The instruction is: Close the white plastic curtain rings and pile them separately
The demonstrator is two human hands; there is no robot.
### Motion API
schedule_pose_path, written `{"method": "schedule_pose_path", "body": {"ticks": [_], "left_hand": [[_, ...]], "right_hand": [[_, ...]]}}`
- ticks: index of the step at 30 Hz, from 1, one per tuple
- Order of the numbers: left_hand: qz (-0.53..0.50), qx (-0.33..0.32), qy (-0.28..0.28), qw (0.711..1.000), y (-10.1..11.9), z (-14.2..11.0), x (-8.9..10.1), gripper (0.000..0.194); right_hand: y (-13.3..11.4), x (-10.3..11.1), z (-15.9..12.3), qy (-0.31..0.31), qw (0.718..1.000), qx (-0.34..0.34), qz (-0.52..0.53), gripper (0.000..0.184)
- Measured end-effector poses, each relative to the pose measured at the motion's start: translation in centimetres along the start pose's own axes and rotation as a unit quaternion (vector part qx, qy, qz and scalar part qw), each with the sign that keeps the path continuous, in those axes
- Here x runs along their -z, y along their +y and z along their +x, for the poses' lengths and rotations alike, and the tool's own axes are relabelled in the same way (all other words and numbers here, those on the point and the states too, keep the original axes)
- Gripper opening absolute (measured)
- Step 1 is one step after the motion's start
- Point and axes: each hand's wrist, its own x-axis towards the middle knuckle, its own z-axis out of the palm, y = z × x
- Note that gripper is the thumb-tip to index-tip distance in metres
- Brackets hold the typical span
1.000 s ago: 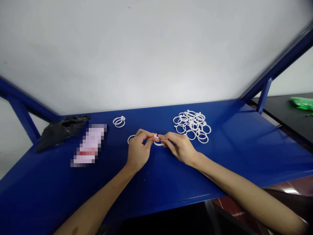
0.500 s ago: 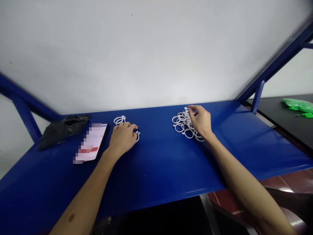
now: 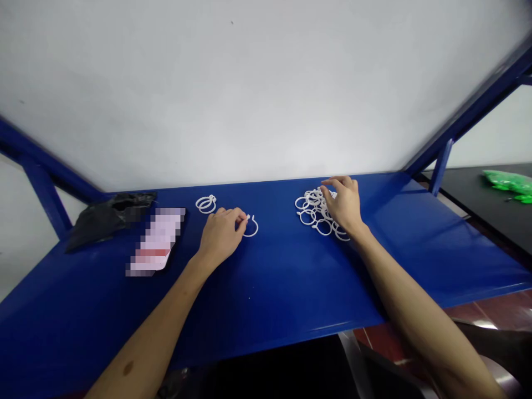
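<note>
A white open ring with small knobbed ends (image 3: 256, 228) is at the fingertips of my left hand (image 3: 221, 234). The thumb and index finger pinch it by one end, just above the blue tabletop. Behind that hand, a few white rings (image 3: 212, 198) overlap one another. My right hand (image 3: 344, 206) hovers at the right side of a loose pile of several white rings (image 3: 319, 200). Its thumb and index finger are apart, with nothing visible gripped between them. The palm and the other fingers hide part of the pile.
A phone (image 3: 160, 241) lies on the blue table (image 3: 266, 288) to the left, beside a crumpled black plastic bag (image 3: 103, 221). Blue frame bars (image 3: 443, 166) rise at both sides. Green plastic bags (image 3: 509, 183) sit on a black surface at far right.
My left hand has shifted right, bringing a ring out to the right of its fingers and uncovering the rings behind it. My right hand stays over the pile, thumb and index finger spread wider.
</note>
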Motion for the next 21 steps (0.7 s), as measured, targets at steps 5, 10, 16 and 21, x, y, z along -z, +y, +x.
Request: {"method": "schedule_pose_path", "body": {"ticks": [5,10,16,21], "left_hand": [[-0.099,0.02,0.031,0.994,1.7,-0.3,-0.1,0.005],[-0.169,0.029,0.083,0.982,3.5,-0.8,0.2,0.005],[-0.219,0.006,0.078,0.973,4.7,-1.4,-0.3,0.012],[-0.297,0.048,0.043,0.953,4.7,-1.5,-0.8,0.012]], "right_hand": [[-3.0,0.3,-1.6,-0.077,0.992,0.053,0.083,0.023],[-8.2,0.5,-4.8,-0.248,0.931,0.062,0.259,0.03],[-10.6,0.4,-6.1,-0.23,0.904,-0.012,0.361,0.015],[-10.4,0.4,-6.0,-0.188,0.92,0.01,0.344,0.01]]}}
